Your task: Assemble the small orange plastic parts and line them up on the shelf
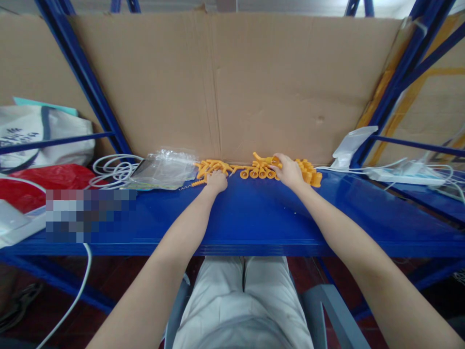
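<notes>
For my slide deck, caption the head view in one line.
Left hand at a pile of orange parts, right hand at a row of orange pieces, on a blue table.

Nothing legible. White cloth bag (69, 127), far left: dark lettering on its front, two rows or so, slanted, too blurred to read; bag cut by picture edge.

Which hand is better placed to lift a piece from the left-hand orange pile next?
Probably the left hand: it is right at the orange pile, while the right hand is farther off, among the orange cup-like pieces.
</notes>
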A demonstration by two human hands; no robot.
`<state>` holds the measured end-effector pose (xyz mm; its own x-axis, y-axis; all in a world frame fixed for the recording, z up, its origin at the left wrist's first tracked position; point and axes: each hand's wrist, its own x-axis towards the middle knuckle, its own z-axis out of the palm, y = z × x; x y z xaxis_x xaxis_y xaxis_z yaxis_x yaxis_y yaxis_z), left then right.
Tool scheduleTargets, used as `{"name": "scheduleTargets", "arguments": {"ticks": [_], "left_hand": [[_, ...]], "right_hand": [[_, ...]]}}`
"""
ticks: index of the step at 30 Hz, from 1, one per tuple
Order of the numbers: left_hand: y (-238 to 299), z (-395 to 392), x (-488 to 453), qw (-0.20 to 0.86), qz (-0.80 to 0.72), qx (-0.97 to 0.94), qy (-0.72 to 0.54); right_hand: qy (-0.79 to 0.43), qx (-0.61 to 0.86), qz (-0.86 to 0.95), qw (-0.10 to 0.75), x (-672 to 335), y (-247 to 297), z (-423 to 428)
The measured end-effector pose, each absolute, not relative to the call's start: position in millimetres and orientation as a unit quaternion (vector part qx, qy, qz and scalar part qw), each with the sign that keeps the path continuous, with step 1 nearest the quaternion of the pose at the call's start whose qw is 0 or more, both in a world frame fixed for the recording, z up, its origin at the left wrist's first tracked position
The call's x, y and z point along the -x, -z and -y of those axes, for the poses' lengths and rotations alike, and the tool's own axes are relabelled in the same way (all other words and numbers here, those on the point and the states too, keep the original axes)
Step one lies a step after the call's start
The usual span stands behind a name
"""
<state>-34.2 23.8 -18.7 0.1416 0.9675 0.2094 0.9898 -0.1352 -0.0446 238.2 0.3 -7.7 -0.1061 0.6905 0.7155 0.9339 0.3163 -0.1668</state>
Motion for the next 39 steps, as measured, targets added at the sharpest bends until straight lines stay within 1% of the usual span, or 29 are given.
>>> {"name": "scheduleTargets", "arguments": {"ticks": [4, 8, 12, 14, 16, 20, 27, 29, 32, 39], "left_hand": [[18, -24, 34, 0.096, 0.654, 0.744, 0.094], [15, -27, 30, 0.107, 0.611, 0.774, 0.126], [10, -37, 19, 0.075, 0.576, 0.813, 0.046], [8, -44, 13, 0.055, 0.588, 0.807, 0.012], [5, -49, 8, 0.052, 0.605, 0.795, 0.003], [2, -56, 4, 0.067, 0.615, 0.785, 0.013], [5, -63, 1, 0.096, 0.627, 0.77, 0.07], [5, -66, 0, 0.098, 0.632, 0.762, 0.102], [-1, -68, 1, 0.094, 0.638, 0.739, 0.193], [-34, -55, 14, 0.018, 0.599, 0.701, 0.386]], "right_hand": [[0.174, 0.551, 0.728, 0.368, -237, 9, -2], [0.162, 0.535, 0.744, 0.366, -241, 11, -2], [0.139, 0.514, 0.773, 0.346, -241, 10, 2], [0.138, 0.508, 0.78, 0.339, -239, 10, 4], [0.14, 0.503, 0.784, 0.336, -238, 9, 6], [0.139, 0.496, 0.788, 0.338, -237, 9, 8], [0.142, 0.496, 0.786, 0.34, -238, 8, 7], [0.153, 0.496, 0.784, 0.342, -239, 8, 6], [0.169, 0.497, 0.777, 0.348, -241, 9, 5], [0.177, 0.521, 0.756, 0.355, -240, 8, 2]]}}
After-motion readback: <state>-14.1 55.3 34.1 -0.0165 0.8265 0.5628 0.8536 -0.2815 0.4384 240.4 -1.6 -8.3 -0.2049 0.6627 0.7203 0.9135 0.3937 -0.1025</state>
